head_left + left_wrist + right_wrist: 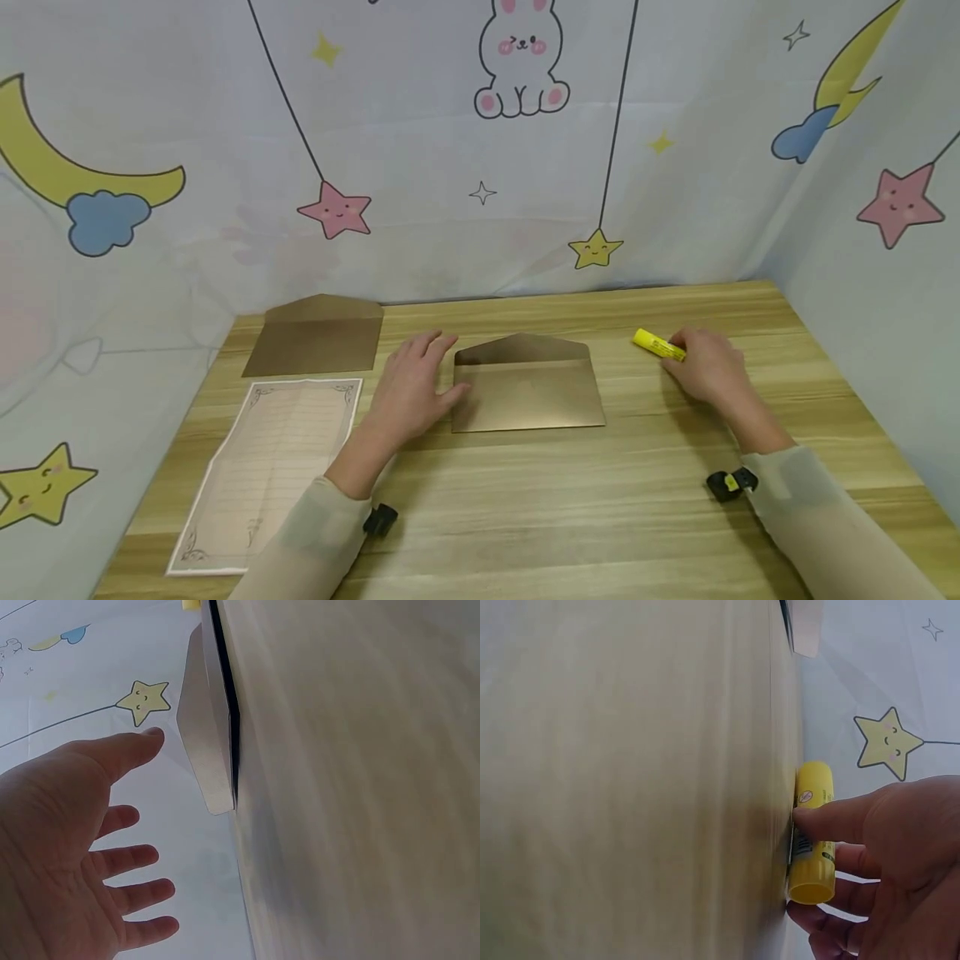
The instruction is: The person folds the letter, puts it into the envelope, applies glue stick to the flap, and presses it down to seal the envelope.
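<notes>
A yellow glue stick point(654, 342) lies on the table at the right. My right hand point(707, 364) holds it at its near end; in the right wrist view the thumb lies across the printed label of the glue stick point(814, 855), with fingers on the other side. A bronze envelope point(527, 396) with its flap raised lies at the middle of the table. Beside its left edge is my left hand point(411, 387), fingers spread and thumb extended over the envelope's edge. The left wrist view shows nothing in the palm of my left hand point(75, 832).
A second bronze envelope point(315, 344), flap up, lies at the back left. Below it is a lined sheet of letter paper point(281, 450) with ornate corners, partly under my left forearm. A printed cloth point(420, 142) hangs behind the wooden table point(540, 508).
</notes>
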`<state>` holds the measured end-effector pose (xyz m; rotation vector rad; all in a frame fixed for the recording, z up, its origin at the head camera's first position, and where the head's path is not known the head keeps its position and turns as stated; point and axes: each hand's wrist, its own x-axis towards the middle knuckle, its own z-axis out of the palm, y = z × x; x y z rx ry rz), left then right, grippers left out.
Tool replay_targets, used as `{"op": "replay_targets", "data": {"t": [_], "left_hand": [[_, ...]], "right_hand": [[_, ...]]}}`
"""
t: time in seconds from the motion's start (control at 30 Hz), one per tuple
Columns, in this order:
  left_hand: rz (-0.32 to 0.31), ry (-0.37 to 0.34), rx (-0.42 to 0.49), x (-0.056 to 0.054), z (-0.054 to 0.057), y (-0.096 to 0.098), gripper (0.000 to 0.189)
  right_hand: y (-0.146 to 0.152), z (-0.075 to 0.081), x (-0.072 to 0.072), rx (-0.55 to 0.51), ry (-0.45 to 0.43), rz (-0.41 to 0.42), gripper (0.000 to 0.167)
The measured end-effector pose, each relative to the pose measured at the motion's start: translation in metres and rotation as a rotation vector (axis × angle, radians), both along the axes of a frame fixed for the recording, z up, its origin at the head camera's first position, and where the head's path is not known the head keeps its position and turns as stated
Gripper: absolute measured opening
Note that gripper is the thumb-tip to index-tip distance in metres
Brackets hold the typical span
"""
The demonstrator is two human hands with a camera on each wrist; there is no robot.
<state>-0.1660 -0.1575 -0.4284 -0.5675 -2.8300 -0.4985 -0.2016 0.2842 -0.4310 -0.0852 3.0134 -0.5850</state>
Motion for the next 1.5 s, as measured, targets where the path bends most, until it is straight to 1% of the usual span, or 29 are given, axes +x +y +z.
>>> {"op": "replay_targets", "data": {"t": [0.2, 0.3, 0.4, 0.5, 0.67, 0.73, 0.83, 0.9, 1.0, 1.17, 1.27, 1.4, 1.5], "left_hand": [[0.003, 0.000, 0.006, 0.002, 0.003, 0.002, 0.073], [-0.005, 0.008, 0.007, 0.003, 0.007, 0.005, 0.074], [-0.021, 0.023, 0.012, 0.004, 0.011, 0.011, 0.075], [-0.050, 0.060, 0.023, 0.006, 0.017, 0.018, 0.076], [-0.125, 0.142, 0.046, 0.009, 0.022, 0.035, 0.076], [-0.159, 0.161, 0.067, 0.011, 0.025, 0.043, 0.075], [-0.200, 0.173, 0.082, 0.015, 0.027, 0.054, 0.071], [-0.223, 0.176, 0.076, 0.017, 0.029, 0.061, 0.071], [-0.247, 0.174, 0.043, 0.020, 0.030, 0.069, 0.070], [-0.259, 0.157, 0.012, 0.024, 0.031, 0.077, 0.063], [-0.262, 0.149, 0.024, 0.025, 0.031, 0.078, 0.053], [-0.277, 0.163, 0.058, 0.025, 0.030, 0.078, 0.039], [-0.289, 0.173, 0.075, 0.024, 0.029, 0.077, 0.035]], "right_hand": [[-0.005, 0.003, 0.002, -0.017, 0.007, 0.017, 0.042], [-0.012, 0.008, 0.005, -0.022, 0.032, 0.048, 0.040], [-0.025, 0.017, 0.010, -0.037, 0.061, 0.090, 0.037], [-0.040, 0.026, 0.015, -0.066, 0.076, 0.138, 0.036], [-0.065, 0.041, 0.025, -0.172, 0.060, 0.235, 0.033], [-0.075, 0.046, 0.030, -0.208, 0.049, 0.272, 0.030], [-0.090, 0.050, 0.036, -0.217, 0.043, 0.324, 0.027], [-0.099, 0.052, 0.040, -0.217, 0.036, 0.355, 0.026], [-0.111, 0.054, 0.045, -0.224, 0.021, 0.391, 0.025], [-0.124, 0.057, 0.051, -0.237, 0.009, 0.432, 0.025], [-0.127, 0.057, 0.053, -0.247, 0.000, 0.445, 0.025], [-0.127, 0.057, 0.054, -0.268, -0.004, 0.457, 0.025], [-0.126, 0.056, 0.054, -0.278, -0.001, 0.466, 0.025]]}}
